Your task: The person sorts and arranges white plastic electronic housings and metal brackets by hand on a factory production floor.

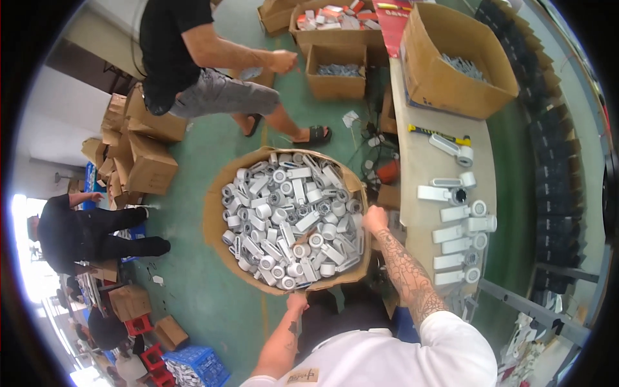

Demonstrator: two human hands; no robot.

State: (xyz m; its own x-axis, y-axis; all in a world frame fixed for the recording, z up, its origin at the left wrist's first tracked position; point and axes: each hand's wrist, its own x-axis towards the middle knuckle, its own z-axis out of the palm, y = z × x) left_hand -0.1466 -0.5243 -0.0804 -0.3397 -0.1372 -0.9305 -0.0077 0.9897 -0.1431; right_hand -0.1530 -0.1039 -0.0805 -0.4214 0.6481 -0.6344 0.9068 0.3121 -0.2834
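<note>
One grip, the left hand, is closed over the near edge of the open cardboard carton at lower center of the frame; the other, the right hand, is clenched at its right edge, farther up. Nearly round, with no clear long axis, the carton lies up-frame from the left grip and left of the right one, heaped with white-and-gray plastic housings. Right of center, nearer the right hand, the surface carries similar pieces.
</note>
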